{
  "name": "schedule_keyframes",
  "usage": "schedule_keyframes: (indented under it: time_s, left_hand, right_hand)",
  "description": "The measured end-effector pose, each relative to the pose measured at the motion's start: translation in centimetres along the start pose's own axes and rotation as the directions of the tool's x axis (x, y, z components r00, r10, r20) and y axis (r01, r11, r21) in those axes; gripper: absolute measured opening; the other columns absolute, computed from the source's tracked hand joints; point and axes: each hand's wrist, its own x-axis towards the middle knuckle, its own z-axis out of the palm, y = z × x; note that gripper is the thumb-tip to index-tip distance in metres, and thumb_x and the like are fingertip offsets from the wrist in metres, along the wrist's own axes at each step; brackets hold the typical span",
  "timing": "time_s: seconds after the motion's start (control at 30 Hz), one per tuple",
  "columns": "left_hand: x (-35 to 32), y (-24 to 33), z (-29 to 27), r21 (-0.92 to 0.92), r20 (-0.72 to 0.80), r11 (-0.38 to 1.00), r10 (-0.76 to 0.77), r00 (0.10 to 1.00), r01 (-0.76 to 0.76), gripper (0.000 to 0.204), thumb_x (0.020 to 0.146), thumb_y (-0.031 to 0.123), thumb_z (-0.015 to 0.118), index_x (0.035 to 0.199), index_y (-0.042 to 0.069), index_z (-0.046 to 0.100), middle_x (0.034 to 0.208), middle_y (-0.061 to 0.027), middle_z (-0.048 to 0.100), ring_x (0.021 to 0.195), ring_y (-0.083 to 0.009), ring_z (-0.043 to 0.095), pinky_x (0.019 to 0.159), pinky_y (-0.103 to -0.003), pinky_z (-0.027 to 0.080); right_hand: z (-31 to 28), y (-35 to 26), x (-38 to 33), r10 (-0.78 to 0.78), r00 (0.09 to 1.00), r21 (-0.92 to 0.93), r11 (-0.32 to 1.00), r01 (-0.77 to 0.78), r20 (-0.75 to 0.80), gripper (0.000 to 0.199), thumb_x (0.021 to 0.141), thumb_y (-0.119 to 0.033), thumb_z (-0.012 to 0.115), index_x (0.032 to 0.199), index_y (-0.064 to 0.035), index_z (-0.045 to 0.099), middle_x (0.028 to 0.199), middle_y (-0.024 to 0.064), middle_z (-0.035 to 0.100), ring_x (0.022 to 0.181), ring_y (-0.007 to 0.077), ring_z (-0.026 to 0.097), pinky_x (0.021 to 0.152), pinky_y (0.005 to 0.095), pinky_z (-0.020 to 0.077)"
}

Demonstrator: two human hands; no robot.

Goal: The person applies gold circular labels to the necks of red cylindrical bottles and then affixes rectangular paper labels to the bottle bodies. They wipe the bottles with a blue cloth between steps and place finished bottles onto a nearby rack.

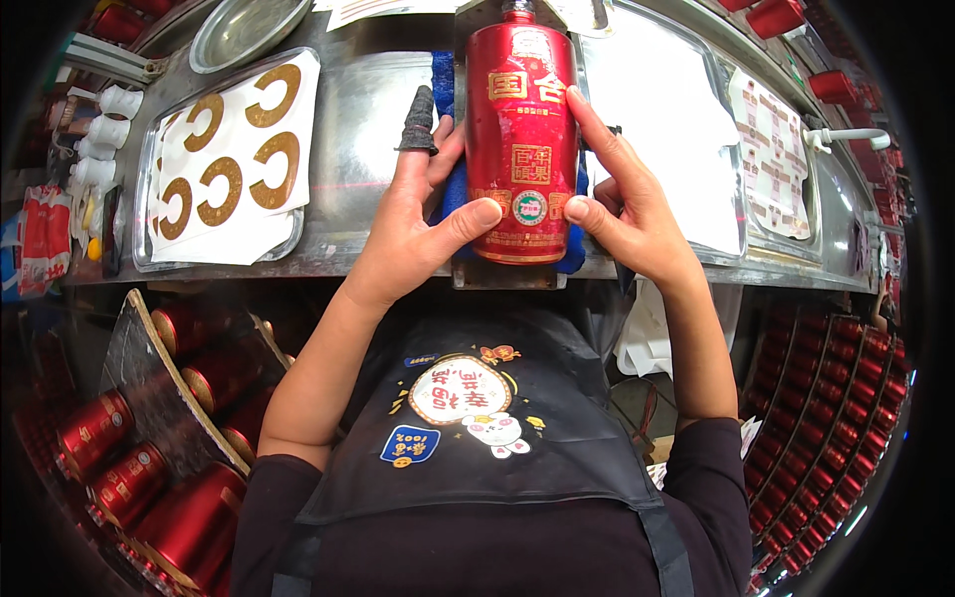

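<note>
A glossy red bottle (pixel 522 129) with gold lettering and a round green-and-white sticker lies in front of me, neck pointing away. Blue cloth (pixel 455 194) shows beneath it. My left hand (pixel 423 204) holds its left side, thumb pressed on the lower front. A black finger cover (pixel 419 121) sits on that hand's index finger, which stands clear of the bottle. From the right, my right hand (pixel 629 204) grips the bottle, its thumb beside the sticker and its index finger along the upper edge. The fingers behind the bottle are partly hidden.
On the left, a tray (pixel 300 214) bears sheets of gold C-shaped labels (pixel 220 192), below a metal bowl (pixel 239 35). White sheets (pixel 662 119) and another label sheet (pixel 771 149) lie right. Red bottles (pixel 189 517) crowd racks on both sides under the metal bench (pixel 343 239).
</note>
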Motion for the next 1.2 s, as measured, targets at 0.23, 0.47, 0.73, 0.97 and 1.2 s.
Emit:
schedule_keyframes:
  time_s: [0.23, 0.47, 0.73, 0.97, 1.2]
  left_hand:
    - [0.2, 0.3, -0.3, 0.007, 0.005, 1.0, 0.001, 1.0, -0.001, 0.11, 0.087, 0.038, 0.083, 0.159, -0.004, 0.012, 0.162, -0.029, 0.028, 0.153, -0.0353, 0.028, 0.124, -0.045, 0.024]
    - [0.2, 0.0, -0.1, -0.006, 0.021, 1.0, 0.014, 1.0, -0.014, 0.108, 0.088, 0.037, 0.082, 0.159, -0.004, 0.012, 0.163, -0.0281, 0.026, 0.153, -0.0362, 0.028, 0.123, -0.046, 0.025]
    - [0.1, 0.5, 0.0, 0.01, -0.01, 0.999, -0.043, 0.999, 0.043, 0.107, 0.088, 0.038, 0.082, 0.159, -0.003, 0.014, 0.163, -0.0289, 0.025, 0.153, -0.035, 0.028, 0.122, -0.046, 0.026]
    - [1.8, 1.5, 0.6, 0.132, -0.076, 0.99, 0.052, 0.996, -0.041, 0.1, 0.087, 0.04, 0.082, 0.15, -0.011, 0.024, 0.158, -0.0317, 0.036, 0.15, -0.034, 0.036, 0.122, -0.045, 0.027]
    - [2.1, 1.9, 0.7, 0.215, -0.084, 0.976, 0.051, 0.995, -0.032, 0.09, 0.09, 0.034, 0.08, 0.147, -0.011, 0.029, 0.156, -0.0332, 0.038, 0.149, -0.0358, 0.035, 0.12, -0.044, 0.031]
  right_hand:
    - [0.4, -0.3, -0.2, 0.02, 1.0, 0.135, 0.991, -0.02, -0.003, 0.086, 0.089, -0.043, 0.075, 0.162, -0.0216, 0.034, 0.118, 0.0102, 0.056, 0.072, 0.0083, 0.04, 0.06, 0.0252, 0.0397]
    - [1.2, -0.5, -0.5, 0.038, 0.998, 0.119, 0.992, -0.031, -0.053, 0.089, 0.087, -0.042, 0.078, 0.162, -0.0219, 0.034, 0.119, 0.0097, 0.059, 0.075, 0.0082, 0.039, 0.06, 0.0231, 0.0376]
    - [0.9, -0.8, -0.3, 0.058, 0.997, 0.127, 0.991, -0.051, -0.052, 0.088, 0.088, -0.037, 0.079, 0.162, -0.0175, 0.034, 0.126, 0.0111, 0.058, 0.081, 0.0088, 0.046, 0.064, 0.0235, 0.0415]
    - [1.3, -1.3, 1.0, 0.089, 0.968, 0.177, 0.983, -0.047, -0.234, 0.08, 0.088, -0.029, 0.081, 0.154, -0.0037, 0.044, 0.138, 0.0162, 0.054, 0.088, 0.0106, 0.061, 0.07, 0.0216, 0.0491]
    - [1.0, -1.9, 1.5, 0.132, 0.967, 0.176, 0.98, -0.094, -0.217, 0.076, 0.09, -0.031, 0.079, 0.151, -0.0012, 0.045, 0.136, 0.0152, 0.056, 0.078, 0.0063, 0.057, 0.062, 0.0205, 0.0456]
